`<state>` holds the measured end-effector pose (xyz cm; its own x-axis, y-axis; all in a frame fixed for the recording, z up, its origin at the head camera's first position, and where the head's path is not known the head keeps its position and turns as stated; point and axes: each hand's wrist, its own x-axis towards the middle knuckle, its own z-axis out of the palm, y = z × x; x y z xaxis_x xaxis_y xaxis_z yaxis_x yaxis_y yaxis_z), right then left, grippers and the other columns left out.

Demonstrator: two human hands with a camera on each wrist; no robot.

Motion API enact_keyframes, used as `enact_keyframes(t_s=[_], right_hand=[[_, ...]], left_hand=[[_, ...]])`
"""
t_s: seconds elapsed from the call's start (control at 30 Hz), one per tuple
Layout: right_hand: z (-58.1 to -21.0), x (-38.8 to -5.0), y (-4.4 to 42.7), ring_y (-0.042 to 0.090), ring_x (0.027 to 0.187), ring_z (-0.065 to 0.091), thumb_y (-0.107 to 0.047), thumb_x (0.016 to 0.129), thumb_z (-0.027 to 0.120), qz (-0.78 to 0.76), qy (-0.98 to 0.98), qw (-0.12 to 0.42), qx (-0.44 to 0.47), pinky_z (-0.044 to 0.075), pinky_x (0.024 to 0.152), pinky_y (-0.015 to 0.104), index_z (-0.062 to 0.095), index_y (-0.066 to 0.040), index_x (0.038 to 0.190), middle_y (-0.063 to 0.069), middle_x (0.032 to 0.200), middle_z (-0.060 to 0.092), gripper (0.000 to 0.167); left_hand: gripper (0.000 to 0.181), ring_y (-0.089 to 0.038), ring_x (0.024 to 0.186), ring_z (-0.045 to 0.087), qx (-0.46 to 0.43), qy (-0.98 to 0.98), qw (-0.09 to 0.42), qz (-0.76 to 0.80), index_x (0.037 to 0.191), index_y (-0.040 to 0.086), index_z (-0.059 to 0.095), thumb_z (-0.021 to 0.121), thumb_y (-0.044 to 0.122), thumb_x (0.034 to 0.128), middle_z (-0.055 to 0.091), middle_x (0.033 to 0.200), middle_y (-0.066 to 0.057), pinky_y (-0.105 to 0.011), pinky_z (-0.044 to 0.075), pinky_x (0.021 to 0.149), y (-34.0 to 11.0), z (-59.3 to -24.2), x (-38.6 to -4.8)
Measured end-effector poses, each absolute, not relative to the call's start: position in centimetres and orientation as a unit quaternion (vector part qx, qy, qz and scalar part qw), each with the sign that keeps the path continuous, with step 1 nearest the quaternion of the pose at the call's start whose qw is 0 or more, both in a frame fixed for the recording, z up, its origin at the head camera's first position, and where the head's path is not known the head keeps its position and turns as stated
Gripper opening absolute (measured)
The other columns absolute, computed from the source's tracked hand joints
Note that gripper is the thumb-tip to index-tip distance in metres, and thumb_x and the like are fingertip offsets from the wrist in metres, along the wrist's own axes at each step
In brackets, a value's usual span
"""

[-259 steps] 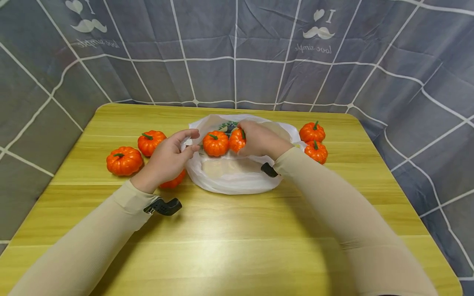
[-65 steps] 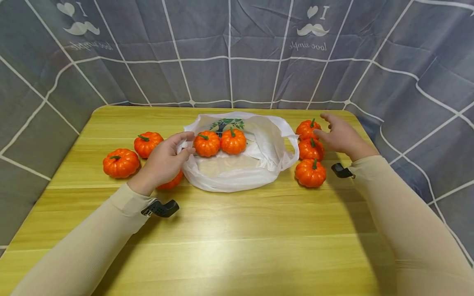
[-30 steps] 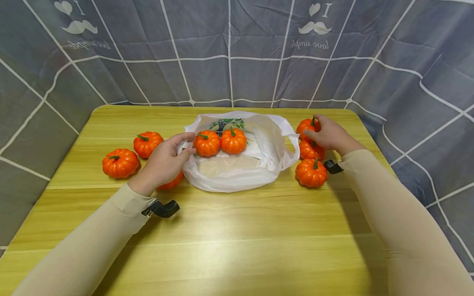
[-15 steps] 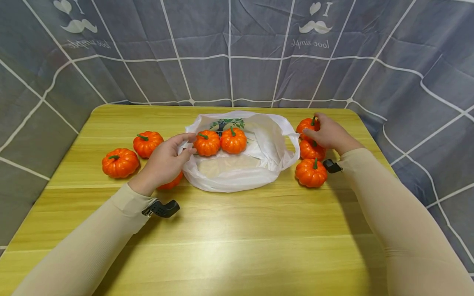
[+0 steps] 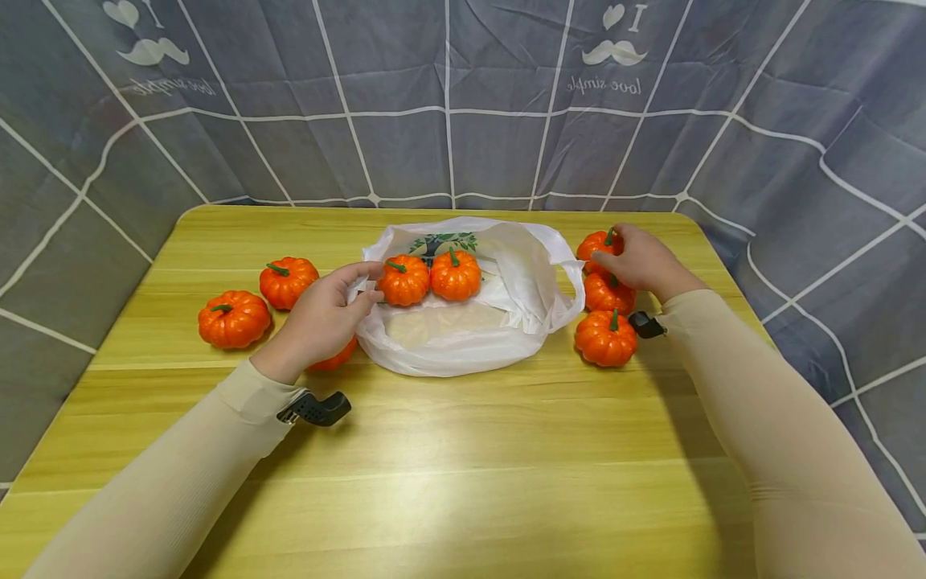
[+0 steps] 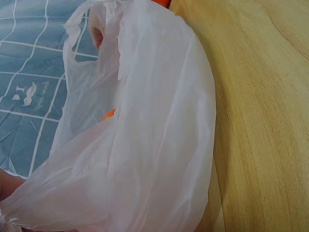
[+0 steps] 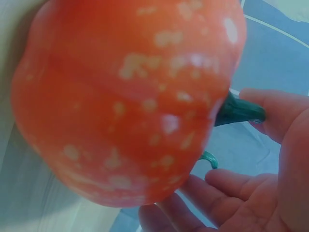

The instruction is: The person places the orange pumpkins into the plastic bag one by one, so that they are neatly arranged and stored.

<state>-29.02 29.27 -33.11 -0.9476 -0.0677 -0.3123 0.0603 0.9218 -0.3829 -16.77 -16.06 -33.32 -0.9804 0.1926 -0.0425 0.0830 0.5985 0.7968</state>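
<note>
In the head view my left hand pinches the left edge of a white plastic bag, which gapes upward. The left wrist view has the bag stretched toward that hand. Two small orange pumpkins, a left one and a right one, sit inside it. On the right, my right hand grips the back pumpkin of a row of three, thumb in front. The middle pumpkin and front pumpkin lie close by. A large pumpkin surface partly hides my fingers in the right wrist view.
Left of the bag, two pumpkins, an outer one and an inner one, rest on the wooden table. A third pumpkin is partly covered by my left hand. A grey checked curtain surrounds the table's back and sides.
Since the oldest frame, my right hand has let go of a pumpkin inside the bag and moved right to the back pumpkin. In the last second, almost nothing moves. My left hand stays put.
</note>
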Motion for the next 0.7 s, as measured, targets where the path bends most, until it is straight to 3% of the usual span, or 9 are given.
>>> enact_keyframes(t_s=[0.27, 0.7], right_hand=[[-33.18, -29.04, 29.18, 0.052, 0.138, 0.045, -0.044, 0.105, 0.056, -0.195, 0.966, 0.171, -0.009, 0.033, 0.122, 0.064, 0.029, 0.010, 0.158, 0.035, 0.154, 0.044, 0.080], [-33.32, -29.19, 28.87, 0.049, 0.134, 0.047, -0.041, 0.104, 0.056, -0.200, 0.962, 0.185, -0.015, 0.035, 0.121, 0.063, 0.029, 0.009, 0.158, 0.034, 0.153, 0.044, 0.079]], left_hand=[[0.045, -0.031, 0.151, 0.044, 0.080, 0.892, 0.056, 0.442, 0.152, 0.011, 0.054, 0.059, 0.021, 0.1081, 0.059, 0.152, -0.010, -0.055, 0.033, 0.125, -16.08, -33.44, -16.81], [0.045, -0.031, 0.151, 0.044, 0.082, 0.893, 0.053, 0.440, 0.152, 0.010, 0.054, 0.059, 0.022, 0.1082, 0.059, 0.152, -0.010, -0.055, 0.035, 0.124, -16.07, -33.57, -16.82]])
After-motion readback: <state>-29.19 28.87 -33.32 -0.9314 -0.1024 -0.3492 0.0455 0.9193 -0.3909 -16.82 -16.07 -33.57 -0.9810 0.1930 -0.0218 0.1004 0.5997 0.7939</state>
